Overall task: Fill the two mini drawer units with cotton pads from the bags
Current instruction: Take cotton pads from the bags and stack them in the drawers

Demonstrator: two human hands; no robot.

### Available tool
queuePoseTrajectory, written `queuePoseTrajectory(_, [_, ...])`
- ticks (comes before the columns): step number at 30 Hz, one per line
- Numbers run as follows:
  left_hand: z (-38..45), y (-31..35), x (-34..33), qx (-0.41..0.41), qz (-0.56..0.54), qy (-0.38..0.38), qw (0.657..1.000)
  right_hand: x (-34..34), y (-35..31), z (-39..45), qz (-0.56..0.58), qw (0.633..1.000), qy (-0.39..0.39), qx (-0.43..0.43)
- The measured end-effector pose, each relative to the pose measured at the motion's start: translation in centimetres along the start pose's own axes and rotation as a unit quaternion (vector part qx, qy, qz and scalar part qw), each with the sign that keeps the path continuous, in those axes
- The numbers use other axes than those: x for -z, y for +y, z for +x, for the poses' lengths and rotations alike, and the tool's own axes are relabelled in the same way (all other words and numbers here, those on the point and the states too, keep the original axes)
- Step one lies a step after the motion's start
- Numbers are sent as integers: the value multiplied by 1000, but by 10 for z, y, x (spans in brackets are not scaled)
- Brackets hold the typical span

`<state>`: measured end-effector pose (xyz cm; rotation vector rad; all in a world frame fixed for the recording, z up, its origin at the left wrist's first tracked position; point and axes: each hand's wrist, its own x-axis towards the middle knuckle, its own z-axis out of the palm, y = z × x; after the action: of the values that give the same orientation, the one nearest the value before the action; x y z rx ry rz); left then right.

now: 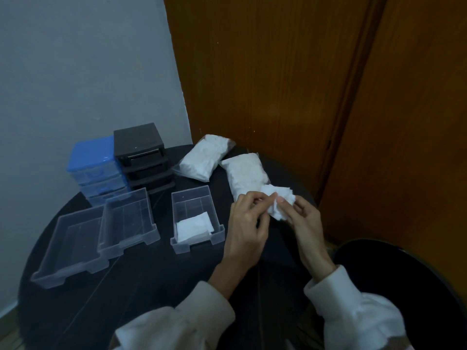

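My left hand (249, 223) and my right hand (304, 222) both pinch a bunch of white cotton pads (278, 200) just in front of the nearer bag of pads (246, 173). A second bag (204, 157) lies behind it. Left of my hands stands a clear drawer (194, 198) with a few pads (193, 227) at its front end. Two more clear drawers (126, 218) (68, 248) lie further left, with nothing inside. The blue drawer unit (94, 168) and the black drawer unit (141, 152) stand at the back of the table.
Everything rests on a round dark table (126, 299). A grey wall stands behind it and a wooden door (278, 72) to the right. A dark round object (404, 274) sits at the lower right, beside my right sleeve.
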<state>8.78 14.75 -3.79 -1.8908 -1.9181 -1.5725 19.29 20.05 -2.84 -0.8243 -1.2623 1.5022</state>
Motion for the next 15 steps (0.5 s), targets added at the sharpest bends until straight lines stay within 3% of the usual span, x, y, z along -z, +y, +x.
queuePoseTrajectory(6, [4, -5, 26, 25, -18, 20, 999, -12, -4, 1, -34, 999, -20, 1])
queuePoseTrajectory(12, [0, -18, 52, 13, 69, 18, 997, -35, -12, 3, 59, 994, -78, -45])
queuePoseTrajectory(15, [-2, -21, 58, 8, 95, 26, 995, -46, -13, 1, 28, 995, -84, -35])
